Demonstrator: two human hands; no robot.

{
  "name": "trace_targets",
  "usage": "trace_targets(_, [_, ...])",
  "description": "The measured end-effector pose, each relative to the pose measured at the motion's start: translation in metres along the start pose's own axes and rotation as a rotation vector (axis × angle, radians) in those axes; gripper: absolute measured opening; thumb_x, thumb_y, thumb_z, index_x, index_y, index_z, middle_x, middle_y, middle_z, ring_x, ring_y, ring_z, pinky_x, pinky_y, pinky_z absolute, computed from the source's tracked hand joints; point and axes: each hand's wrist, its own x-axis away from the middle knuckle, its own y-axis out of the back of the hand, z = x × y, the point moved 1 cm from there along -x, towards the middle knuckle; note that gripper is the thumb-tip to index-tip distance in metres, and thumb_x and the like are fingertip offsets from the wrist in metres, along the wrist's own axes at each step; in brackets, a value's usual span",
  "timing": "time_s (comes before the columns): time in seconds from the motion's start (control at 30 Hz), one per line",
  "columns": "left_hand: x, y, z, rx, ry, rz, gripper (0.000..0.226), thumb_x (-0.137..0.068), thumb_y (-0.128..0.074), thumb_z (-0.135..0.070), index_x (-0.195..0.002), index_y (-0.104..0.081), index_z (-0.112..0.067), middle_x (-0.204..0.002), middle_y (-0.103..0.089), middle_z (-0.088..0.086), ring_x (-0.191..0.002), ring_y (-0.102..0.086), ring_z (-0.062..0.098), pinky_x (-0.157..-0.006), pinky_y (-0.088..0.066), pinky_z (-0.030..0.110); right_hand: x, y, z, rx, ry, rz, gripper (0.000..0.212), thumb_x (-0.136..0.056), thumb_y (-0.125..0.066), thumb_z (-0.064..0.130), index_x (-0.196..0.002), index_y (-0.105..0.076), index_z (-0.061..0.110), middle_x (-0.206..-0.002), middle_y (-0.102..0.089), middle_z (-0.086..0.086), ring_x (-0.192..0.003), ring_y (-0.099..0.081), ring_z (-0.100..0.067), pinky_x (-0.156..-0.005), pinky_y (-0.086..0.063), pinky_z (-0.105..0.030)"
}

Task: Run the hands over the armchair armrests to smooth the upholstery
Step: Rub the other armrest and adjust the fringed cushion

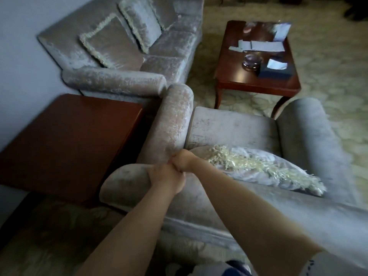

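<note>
Grey crushed-velvet upholstery covers the armchair (235, 128), seen from behind its backrest on patterned carpet (328, 56). Both hands meet at the rear end of 1 armrest (173, 120): the left hand (166, 180) lies over the backrest corner, and the right hand (182, 162) curls its fingers against the fabric. Blur hides whether either grips. 1 fringed cushion (258, 166) lies on the seat. A dark wooden side table (65, 144) and a sofa (119, 56) stand just beside this armrest. Open carpet borders the far armrest (310, 132) and a paper-strewn wooden surface (256, 80).
</note>
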Motion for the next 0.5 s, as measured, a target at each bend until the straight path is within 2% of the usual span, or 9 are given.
trace_targets(0.1, [0.024,-0.017,-0.079,-0.096,-0.184,0.037,0.06,-0.092,-0.027,-0.048,-0.132,-0.048,-0.008,-0.133,-0.051,0.016,-0.121,-0.047,0.032,-0.1,-0.037,0.042,0.052,0.034,-0.058,-0.113,-0.106,-0.051,0.033,-0.095,-0.044,0.019,-0.118,-0.059,0.001,-0.124,-0.058,-0.019,-0.099,-0.053,-0.024,-0.085,-0.041,-0.03])
trace_targets(0.2, [0.049,-0.032,-0.163,-0.2,-0.344,0.139,0.059,-0.091,-0.023,-0.042,-0.138,-0.039,-0.009,-0.141,-0.042,0.018,-0.128,-0.04,0.034,-0.106,-0.032,0.044,0.109,0.064,-0.131,-0.027,-0.217,-0.048,0.038,-0.097,-0.039,0.028,-0.119,-0.06,0.007,-0.128,-0.055,-0.015,-0.114,-0.051,-0.029,-0.094,-0.038,-0.034])
trace_targets(0.3, [0.084,-0.048,-0.251,-0.131,-0.58,0.174,0.054,-0.094,-0.021,-0.039,-0.137,-0.041,-0.013,-0.14,-0.043,0.016,-0.126,-0.042,0.033,-0.104,-0.034,0.043,0.168,0.1,-0.211,0.039,-0.364,-0.101,0.033,-0.095,-0.041,0.028,-0.11,-0.062,0.009,-0.121,-0.059,-0.013,-0.11,-0.054,-0.029,-0.085,-0.04,-0.033])
trace_targets(0.4, [0.114,-0.06,-0.329,-0.051,-0.663,0.152,0.06,-0.093,-0.021,-0.054,-0.128,-0.051,-0.014,-0.13,-0.054,0.013,-0.118,-0.05,0.031,-0.098,-0.037,0.041,0.227,0.135,-0.296,0.087,-0.602,-0.223,0.028,-0.091,-0.044,0.028,-0.105,-0.062,0.012,-0.115,-0.062,-0.012,-0.106,-0.058,-0.03,-0.087,-0.046,-0.035])
trace_targets(0.5, [0.128,-0.076,-0.396,-0.041,-0.675,0.216,0.059,-0.094,-0.022,-0.05,-0.13,-0.048,-0.011,-0.131,-0.052,0.015,-0.12,-0.048,0.032,-0.097,-0.038,0.042,0.277,0.157,-0.366,0.201,-0.875,-0.219,0.041,-0.087,-0.042,0.029,-0.125,-0.052,0.016,-0.133,-0.051,-0.011,-0.121,-0.047,-0.031,-0.098,-0.036,-0.042])
